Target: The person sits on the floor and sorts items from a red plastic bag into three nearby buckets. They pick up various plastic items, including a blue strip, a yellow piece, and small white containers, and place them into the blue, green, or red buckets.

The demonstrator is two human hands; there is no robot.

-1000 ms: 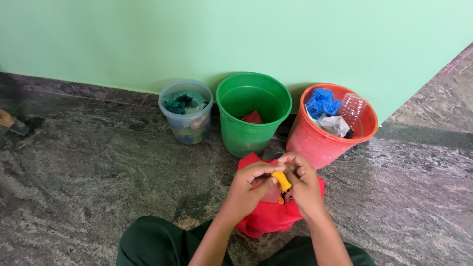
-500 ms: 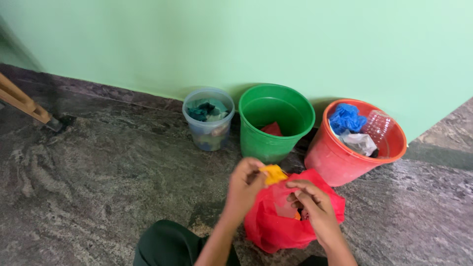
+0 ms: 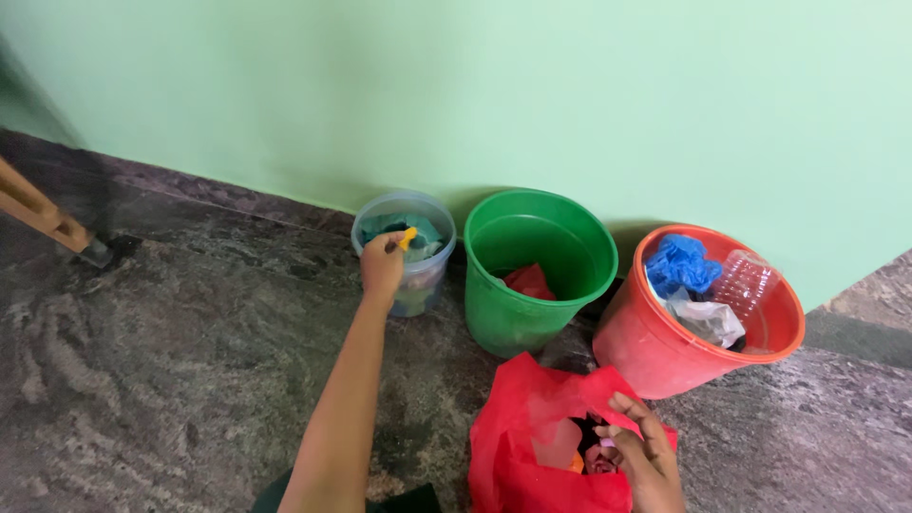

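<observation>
With the left hand (image 3: 382, 266) pinching a small yellow scrap (image 3: 408, 237) over the rim of the clear plastic tub (image 3: 404, 252) — right hand (image 3: 641, 454) curled loosely inside the red plastic bag (image 3: 532, 446) — let go only once squarely above the opening.

Yellow scrap (image 3: 408, 237), red bag (image 3: 532, 432), green bucket (image 3: 537, 271)

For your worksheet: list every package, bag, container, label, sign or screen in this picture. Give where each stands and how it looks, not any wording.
Red plastic bag: floor, nearest the camera, open, crumpled.
Clear bucket: leftmost by the wall, round, holding teal scraps.
Green bucket: middle, round.
Red-orange bucket: rightmost, round.
Clear plastic bottle: inside the red-orange bucket, ribbed.
Labels, signs, screens: none visible.
</observation>
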